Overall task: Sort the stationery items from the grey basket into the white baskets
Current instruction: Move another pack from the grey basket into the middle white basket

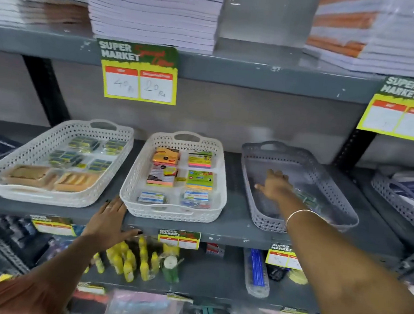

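The grey basket (332, 189) stands on the shelf at the right. My right hand (274, 185) reaches into it, fingers spread over its bottom, holding nothing I can see. A small green packet (308, 199) lies in the basket just right of my wrist, blurred. Two white baskets sit to the left. The middle white basket (135, 176) holds sticky-note pads and small boxes. Inside the left white basket (28, 152) are dark packets and tan erasers. My left hand (112, 217) rests flat on the shelf's front edge, between the two white baskets.
The grey shelf (233, 223) carries price tags on its front lip. Another grey basket (402, 209) with items sits at the far right. Paper stacks (153, 11) fill the shelf above. Yellow glue bottles (128, 259) and a blue pen pack (256, 269) lie on the shelf below.
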### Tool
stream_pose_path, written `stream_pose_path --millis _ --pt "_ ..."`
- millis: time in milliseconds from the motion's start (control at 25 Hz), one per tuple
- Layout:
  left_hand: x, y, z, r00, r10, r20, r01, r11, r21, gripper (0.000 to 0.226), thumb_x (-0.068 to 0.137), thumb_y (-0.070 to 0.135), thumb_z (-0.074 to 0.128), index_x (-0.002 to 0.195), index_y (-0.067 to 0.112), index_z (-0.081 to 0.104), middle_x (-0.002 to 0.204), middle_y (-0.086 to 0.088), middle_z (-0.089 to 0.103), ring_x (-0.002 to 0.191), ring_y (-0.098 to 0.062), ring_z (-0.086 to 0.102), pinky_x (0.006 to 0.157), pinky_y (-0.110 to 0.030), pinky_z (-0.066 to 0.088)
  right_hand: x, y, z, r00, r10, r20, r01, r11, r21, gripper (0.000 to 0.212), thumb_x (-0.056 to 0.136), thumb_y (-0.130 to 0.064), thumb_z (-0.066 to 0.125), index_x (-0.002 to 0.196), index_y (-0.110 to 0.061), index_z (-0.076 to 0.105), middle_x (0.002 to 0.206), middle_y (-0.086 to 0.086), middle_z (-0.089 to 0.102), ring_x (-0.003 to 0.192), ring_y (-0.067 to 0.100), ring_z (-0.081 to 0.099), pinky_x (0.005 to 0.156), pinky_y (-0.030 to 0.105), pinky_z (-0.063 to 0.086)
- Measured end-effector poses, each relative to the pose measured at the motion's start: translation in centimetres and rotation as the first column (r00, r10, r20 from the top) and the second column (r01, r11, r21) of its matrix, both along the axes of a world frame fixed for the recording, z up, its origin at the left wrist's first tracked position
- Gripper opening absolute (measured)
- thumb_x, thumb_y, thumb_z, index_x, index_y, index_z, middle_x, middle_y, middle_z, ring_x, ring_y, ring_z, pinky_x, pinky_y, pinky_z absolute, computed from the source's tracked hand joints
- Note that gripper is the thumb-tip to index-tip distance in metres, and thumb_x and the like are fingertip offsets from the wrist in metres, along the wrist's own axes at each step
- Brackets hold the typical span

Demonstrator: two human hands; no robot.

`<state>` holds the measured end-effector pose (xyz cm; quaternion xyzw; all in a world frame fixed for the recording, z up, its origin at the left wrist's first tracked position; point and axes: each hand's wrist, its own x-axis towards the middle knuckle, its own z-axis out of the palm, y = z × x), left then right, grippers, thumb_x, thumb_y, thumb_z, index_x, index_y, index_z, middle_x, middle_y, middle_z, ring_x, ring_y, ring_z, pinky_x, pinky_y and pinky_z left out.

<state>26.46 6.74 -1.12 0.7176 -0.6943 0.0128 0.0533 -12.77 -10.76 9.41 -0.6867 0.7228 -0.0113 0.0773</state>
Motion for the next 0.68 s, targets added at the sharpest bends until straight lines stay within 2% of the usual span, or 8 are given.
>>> stream_pose_path --millis 80,160,240,320,440,600,640,680 --pt "-0.1 -0.1 0.2 1.0 -0.005 0.009 0.005 1.0 -0.008 0.102 0.065 0.08 0.041 0.136 0.007 0.037 0.138 -0.016 0.045 0.129 -0.031 0.038 0.11 -0.044 0.03 -1.0 0.1 -0.5 0.987 -0.136 -0.087 0.138 0.99 0.017 0.062 0.095 -0.036 0.049 0.144 -0.005 0.029 0.149 0.021 0.031 0.137 0.039 0.03 0.11 0.052 0.033" --pt "-0.2 -0.2 0.4 1.0 0.003 0.008 -0.003 0.999 -0.037 0.101 0.062 0.079 0.037 0.131 0.005 0.044 0.131 -0.018 0.052 0.122 -0.034 0.045 0.105 -0.047 0.036 -2.2 -0.6 -1.4 0.948 -0.29 -0.134 0.306 0.944 0.122 0.078 0.085 -0.036 0.063 0.147 -0.004 0.026 0.153 0.023 0.024 0.14 0.043 0.025 0.113 0.058 0.026" --pt "-0.2 -0.2 0.2 1.0 -0.008 0.018 0.009 0.999 -0.041 0.098 0.062 0.078 0.037 0.125 0.004 0.049 0.125 -0.019 0.056 0.117 -0.035 0.049 0.101 -0.048 0.041 -4.1 -2.0 -3.9 0.898 -0.428 -0.104 0.44 0.865 0.242 0.119 0.048 -0.04 0.085 0.147 -0.005 0.029 0.155 0.022 0.025 0.141 0.044 0.026 0.112 0.059 0.027" --pt "-0.2 -0.1 0.1 1.0 -0.012 0.029 0.013 0.999 -0.04 0.096 0.063 0.078 0.036 0.122 0.003 0.052 0.121 -0.019 0.058 0.113 -0.036 0.052 0.098 -0.049 0.044 -5.0 -2.5 -5.9 0.874 -0.47 -0.122 0.484 0.823 0.296 0.138 0.026 -0.037 0.084 0.149 -0.008 0.03 0.153 0.02 0.031 0.14 0.043 0.03 0.11 0.059 0.031" --pt "-0.3 -0.1 0.2 0.999 -0.022 0.03 0.024 0.998 -0.053 0.094 0.064 0.077 0.038 0.119 0.003 0.053 0.117 -0.019 0.06 0.11 -0.036 0.053 0.095 -0.049 0.045 -4.5 -0.4 -5.1 0.815 -0.568 -0.115 0.58 0.799 0.161 0.097 0.081 -0.044 0.065 0.151 0.0 0.014 0.156 0.021 0.02 0.143 0.041 0.021 0.116 0.052 0.027" --pt "-0.4 0.1 0.3 0.999 -0.008 0.031 0.009 0.999 -0.044 0.099 0.064 0.079 0.036 0.126 0.004 0.049 0.125 -0.019 0.057 0.116 -0.036 0.05 0.1 -0.049 0.041 -5.0 -0.5 -4.0 0.911 -0.361 -0.199 0.399 0.892 0.211 0.063 0.087 -0.03 0.059 0.142 -0.005 0.04 0.146 0.016 0.042 0.135 0.034 0.041 0.107 0.04 0.042" --pt "-0.4 0.1 0.3 1.0 -0.006 0.026 0.007 0.999 -0.037 0.101 0.064 0.082 0.034 0.127 0.004 0.047 0.126 -0.019 0.056 0.117 -0.036 0.05 0.101 -0.048 0.041 -5.0 -0.5 -3.9 0.91 -0.265 -0.32 0.343 0.914 0.219 0.058 0.089 -0.027 0.057 0.141 -0.006 0.042 0.144 0.015 0.044 0.133 0.034 0.043 0.106 0.04 0.043" --pt "-0.5 0.1 0.4 1.0 -0.007 0.018 0.008 0.999 -0.036 0.104 0.063 0.084 0.031 0.128 0.004 0.047 0.127 -0.018 0.055 0.119 -0.035 0.049 0.102 -0.048 0.039 -4.5 -0.2 -3.2 0.923 -0.264 -0.279 0.33 0.917 0.224 0.055 0.092 -0.023 0.055 0.141 -0.004 0.04 0.145 0.016 0.043 0.135 0.034 0.042 0.109 0.041 0.04"
